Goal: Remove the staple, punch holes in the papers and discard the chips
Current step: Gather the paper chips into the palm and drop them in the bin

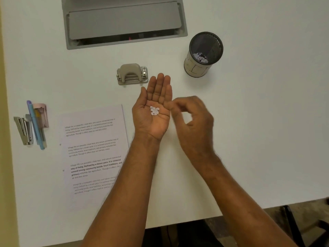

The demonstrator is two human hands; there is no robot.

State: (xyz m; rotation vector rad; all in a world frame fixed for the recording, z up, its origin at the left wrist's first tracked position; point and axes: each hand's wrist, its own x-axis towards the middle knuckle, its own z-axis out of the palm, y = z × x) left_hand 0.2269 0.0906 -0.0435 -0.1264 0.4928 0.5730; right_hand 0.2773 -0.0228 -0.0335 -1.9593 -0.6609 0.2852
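Several chips (154, 110) lie in the flat, upturned left hand (153, 111); right hand (191, 120) pinches beside it, contents unclear.

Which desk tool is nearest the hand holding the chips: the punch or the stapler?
The hole punch, just beyond the left hand's fingertips. The stapler lies far off at the desk's left edge.

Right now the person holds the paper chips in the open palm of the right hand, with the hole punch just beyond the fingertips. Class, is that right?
Not quite. The head view shows the paper chips lying in the open palm of the left hand, not the right. The right hand is beside it, fingers curled. The hole punch does sit just beyond the fingertips.
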